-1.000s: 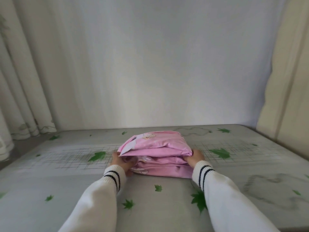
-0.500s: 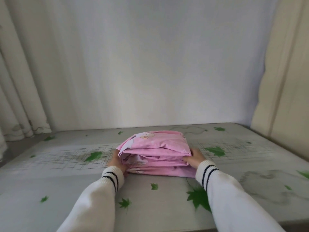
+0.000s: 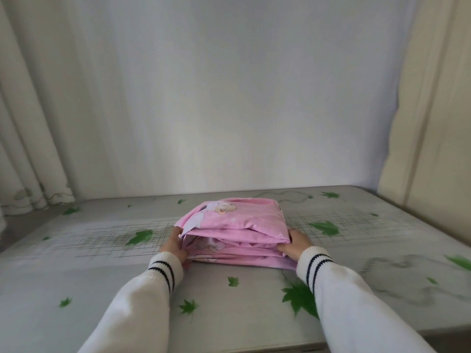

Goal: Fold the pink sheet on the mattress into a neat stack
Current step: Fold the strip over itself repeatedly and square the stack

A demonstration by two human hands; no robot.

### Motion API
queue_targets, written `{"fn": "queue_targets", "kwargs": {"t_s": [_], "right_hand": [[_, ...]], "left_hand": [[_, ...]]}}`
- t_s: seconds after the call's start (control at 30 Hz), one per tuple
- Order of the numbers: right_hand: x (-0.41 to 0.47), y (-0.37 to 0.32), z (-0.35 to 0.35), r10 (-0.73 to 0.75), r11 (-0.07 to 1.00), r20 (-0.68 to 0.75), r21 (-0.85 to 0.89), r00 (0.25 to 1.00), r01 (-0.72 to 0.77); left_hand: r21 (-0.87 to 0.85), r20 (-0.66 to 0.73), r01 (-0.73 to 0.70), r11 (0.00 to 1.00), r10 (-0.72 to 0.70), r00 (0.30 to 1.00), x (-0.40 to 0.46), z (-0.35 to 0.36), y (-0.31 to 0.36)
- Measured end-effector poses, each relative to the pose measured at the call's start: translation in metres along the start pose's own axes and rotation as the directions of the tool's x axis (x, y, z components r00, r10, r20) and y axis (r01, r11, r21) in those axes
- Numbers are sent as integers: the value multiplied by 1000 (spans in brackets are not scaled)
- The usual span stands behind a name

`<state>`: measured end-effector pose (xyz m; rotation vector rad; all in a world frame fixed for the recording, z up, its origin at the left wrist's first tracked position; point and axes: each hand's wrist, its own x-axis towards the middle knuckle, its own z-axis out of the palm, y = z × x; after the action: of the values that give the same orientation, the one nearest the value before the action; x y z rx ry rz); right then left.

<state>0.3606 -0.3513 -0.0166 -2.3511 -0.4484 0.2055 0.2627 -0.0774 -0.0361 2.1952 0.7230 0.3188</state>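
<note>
Head view, mid-mattress (image 3: 76, 276): folded pink sheet (image 3: 237, 230) sits as layered stack, cartoon print on top. Your left hand (image 3: 174, 244) grips stack's left end, fingers curled into layers; your right hand (image 3: 295, 244) grips right end. Bare leaf-print surface all round stack; white curtain (image 3: 229, 98) hangs behind far edge.

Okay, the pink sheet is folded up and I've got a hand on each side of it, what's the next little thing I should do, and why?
Probably press the pink sheet flat and square its edges. The left hand and right hand grip its two sides on the mattress, but the layers look puffy and uneven, and a white corner sticks out at the upper left, so the stack is not yet neat.
</note>
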Motion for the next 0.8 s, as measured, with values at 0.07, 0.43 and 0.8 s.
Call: {"fn": "queue_targets", "kwargs": {"t_s": [0.07, 0.43, 0.8], "right_hand": [[1, 1, 1, 8, 1000, -14, -26, 1000, -9], [21, -12, 23, -9, 972, -148, -232, 989, -26], [14, -14, 16, 12, 968, -76, -251, 997, -31]], "left_hand": [[24, -11, -23, 999, 23, 1000, -2, 1, 0], [-83, 5, 104, 991, -104, 995, -8, -16, -6], [-124, 37, 157, 980, -154, 987, -11, -15, -4]]}}
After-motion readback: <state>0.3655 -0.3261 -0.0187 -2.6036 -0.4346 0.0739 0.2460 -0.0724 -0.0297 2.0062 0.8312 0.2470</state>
